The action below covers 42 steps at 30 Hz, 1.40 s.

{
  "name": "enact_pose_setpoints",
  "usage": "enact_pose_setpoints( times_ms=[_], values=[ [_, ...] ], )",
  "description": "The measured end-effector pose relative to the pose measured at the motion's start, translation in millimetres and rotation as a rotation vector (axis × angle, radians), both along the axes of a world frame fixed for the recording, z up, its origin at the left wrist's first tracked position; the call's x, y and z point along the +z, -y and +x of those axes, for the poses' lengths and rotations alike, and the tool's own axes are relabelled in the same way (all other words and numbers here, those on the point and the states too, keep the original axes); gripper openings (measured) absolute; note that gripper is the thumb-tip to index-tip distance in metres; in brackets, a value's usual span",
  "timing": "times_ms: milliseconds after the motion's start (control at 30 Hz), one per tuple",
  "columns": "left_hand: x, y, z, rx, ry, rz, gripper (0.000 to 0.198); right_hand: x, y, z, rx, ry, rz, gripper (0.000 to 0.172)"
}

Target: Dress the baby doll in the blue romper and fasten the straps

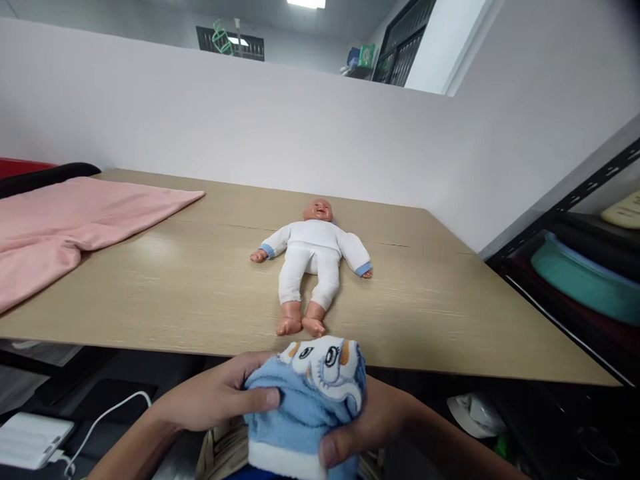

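In front of me, just off the table's near edge, I hold a small blue fleece garment (295,410) with a white band and a cartoon face with embroidered eyes. My left hand (233,393) grips its left side, thumb on the near face. Around the right side wraps my right hand (367,423), its thumb pressing near the white band. The fingers behind the fabric are hidden. Beyond the garment a baby doll (315,237) lies on its back, arms spread and feet toward me, in a white top and trousers with blue cuffs.
The doll lies on a wooden table (425,313). Pink cloth (100,213) covers its left part and hangs toward the near edge. At the right stands a shelf with a teal basin (585,280). A white power bank (35,440) with a cable sits low at the left. A wall (250,127) closes the back.
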<state>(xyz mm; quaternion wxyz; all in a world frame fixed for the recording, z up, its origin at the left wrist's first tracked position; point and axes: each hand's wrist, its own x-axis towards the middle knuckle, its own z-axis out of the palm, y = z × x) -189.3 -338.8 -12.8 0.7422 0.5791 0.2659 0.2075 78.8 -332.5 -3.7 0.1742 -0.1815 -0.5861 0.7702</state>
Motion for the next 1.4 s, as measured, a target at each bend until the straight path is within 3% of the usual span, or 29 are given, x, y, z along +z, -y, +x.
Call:
enact_pose_setpoints(
  times_ms=[133,233,333,433,500,600,700,833,1033,1133,1267,1400],
  values=[
    [2.2,-9.9,-6.9,-0.024,0.038,0.053,0.061,-4.5,-7.3,1.8,-0.042,0.074,-0.057,0.044],
    [5.1,-17.0,-7.7,-0.044,0.066,-0.003,0.061,-1.6,-12.5,-8.2,-0.035,0.085,0.035,0.042],
    [-0.9,-22.4,0.8,0.146,-0.165,0.079,0.034,-4.2,-17.5,-20.7,-0.340,0.256,0.238,0.046],
    [-15.8,-26.9,14.4,0.450,-0.397,0.300,0.018,-16.4,-23.4,-26.0,-0.642,0.589,0.513,0.025],
    [-25.8,-30.1,22.7,0.589,-0.514,0.420,0.030,-25.4,-27.5,-25.4,-0.666,0.774,0.689,0.022],
    [-34.2,-36.2,30.4,0.584,-0.676,0.548,0.039,-31.2,-31.8,-23.5,-0.641,0.878,0.848,0.020],
    [-34.7,-43.5,35.3,0.500,-0.711,0.586,0.028,-26.9,-33.5,-22.9,-0.696,0.878,0.831,0.033],
    [-33.6,-51.0,45.4,0.509,-0.552,0.496,0.029,-21.2,-35.8,-20.0,-0.784,0.940,0.738,0.066],
    [-43.4,-49.1,57.6,0.607,-0.477,0.464,0.029,-17.4,-38.7,-11.0,-0.693,0.970,0.694,0.077],
    [-48.2,-46.1,58.8,0.652,-0.317,0.368,0.029,-14.4,-37.9,-11.1,-0.652,0.966,0.669,0.087],
    [-49.0,-44.8,63.9,0.757,-0.115,0.208,0.034,-19.0,-39.9,-9.8,-0.687,0.869,0.653,0.088],
    [-53.6,-46.4,68.0,0.865,-0.136,0.298,0.037,-27.3,-45.8,-4.6,-0.770,0.598,0.567,0.065]
  ],
)
